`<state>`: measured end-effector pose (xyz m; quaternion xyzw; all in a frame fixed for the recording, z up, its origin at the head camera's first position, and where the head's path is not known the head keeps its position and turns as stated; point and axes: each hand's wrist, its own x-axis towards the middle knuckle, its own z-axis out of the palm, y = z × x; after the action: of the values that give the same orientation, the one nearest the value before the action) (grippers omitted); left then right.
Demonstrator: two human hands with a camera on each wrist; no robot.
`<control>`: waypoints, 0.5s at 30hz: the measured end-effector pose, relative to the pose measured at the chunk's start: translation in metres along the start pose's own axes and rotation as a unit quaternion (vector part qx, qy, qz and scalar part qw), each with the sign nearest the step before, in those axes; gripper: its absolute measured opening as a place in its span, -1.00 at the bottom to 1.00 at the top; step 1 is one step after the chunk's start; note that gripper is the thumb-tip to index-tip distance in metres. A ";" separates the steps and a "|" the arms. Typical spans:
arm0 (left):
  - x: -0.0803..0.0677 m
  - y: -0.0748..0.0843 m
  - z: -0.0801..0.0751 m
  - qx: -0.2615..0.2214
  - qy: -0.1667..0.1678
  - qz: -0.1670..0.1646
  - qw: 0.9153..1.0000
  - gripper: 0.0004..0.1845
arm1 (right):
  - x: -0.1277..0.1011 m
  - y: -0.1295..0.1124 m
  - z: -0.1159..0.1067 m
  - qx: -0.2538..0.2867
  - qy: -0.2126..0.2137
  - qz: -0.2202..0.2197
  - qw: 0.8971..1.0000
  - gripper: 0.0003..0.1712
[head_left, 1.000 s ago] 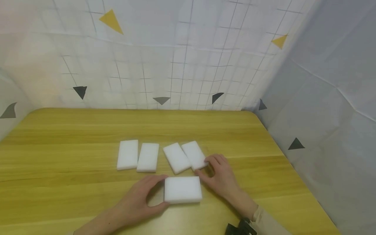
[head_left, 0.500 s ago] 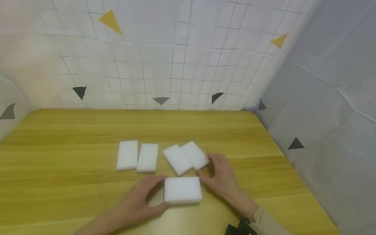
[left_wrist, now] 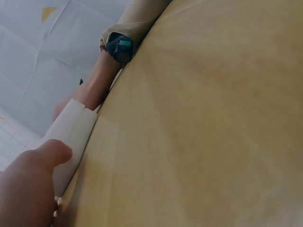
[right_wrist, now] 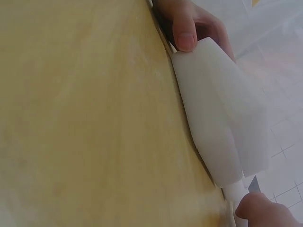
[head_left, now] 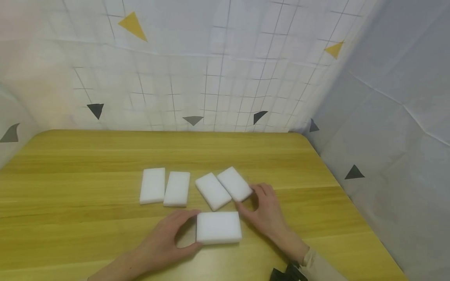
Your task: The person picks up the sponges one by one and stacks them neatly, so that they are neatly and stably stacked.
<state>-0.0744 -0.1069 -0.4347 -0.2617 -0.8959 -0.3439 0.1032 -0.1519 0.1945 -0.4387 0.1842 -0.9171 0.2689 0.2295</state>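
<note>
Wooden surface [head_left: 70, 218] bearing five white foam blocks. At left, two blocks [head_left: 152, 185] [head_left: 177, 188] lie side by side, nearly parallel. Centre, an angled block [head_left: 212, 191] lies just beside the rightmost block [head_left: 234, 184], also angled. Nearest the person, the large block [head_left: 218, 227] lies flat; the left hand [head_left: 165, 242] has its grip curled round that block's left end, thumb at the near edge. The right hand [head_left: 268, 212] touches the rightmost block's near corner, fingers bent against it, thumb beside the large block.
</note>
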 end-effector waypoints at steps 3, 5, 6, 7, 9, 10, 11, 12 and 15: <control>0.000 0.000 0.000 -0.001 -0.002 -0.003 1.000 -0.25 | 0.000 0.000 0.000 0.001 0.004 0.001 1.000 -0.33; 0.000 0.000 0.000 -0.001 -0.003 -0.004 1.000 -0.24 | 0.000 0.000 0.000 0.001 0.005 0.002 1.000 -0.33; 0.000 0.000 0.000 -0.001 -0.004 -0.004 1.000 -0.24 | -0.001 0.001 0.000 0.002 0.004 0.003 1.000 -0.32; 0.000 0.000 0.000 -0.002 -0.004 -0.003 1.000 -0.24 | -0.001 0.001 0.000 0.002 0.003 0.004 1.000 -0.32; 0.000 0.000 0.000 -0.002 -0.004 -0.002 1.000 -0.25 | -0.001 0.001 -0.001 0.002 0.001 0.004 1.000 -0.31; 0.000 0.000 0.000 -0.002 -0.004 -0.003 1.000 -0.25 | -0.001 0.001 -0.001 0.002 -0.001 0.004 1.000 -0.31; 0.000 0.000 0.000 -0.002 -0.004 -0.003 1.000 -0.25 | -0.001 0.001 -0.001 0.001 -0.002 0.004 1.000 -0.30; 0.000 0.000 0.000 -0.003 -0.004 -0.003 1.000 -0.25 | -0.001 0.001 -0.002 0.000 -0.003 0.002 1.000 -0.30; 0.000 0.000 0.000 -0.001 -0.005 -0.007 1.000 -0.25 | -0.002 0.002 -0.003 -0.002 -0.002 -0.003 1.000 -0.29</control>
<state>-0.0741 -0.1069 -0.4345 -0.2573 -0.8978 -0.3443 0.0957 -0.1506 0.1980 -0.4384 0.1872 -0.9176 0.2656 0.2289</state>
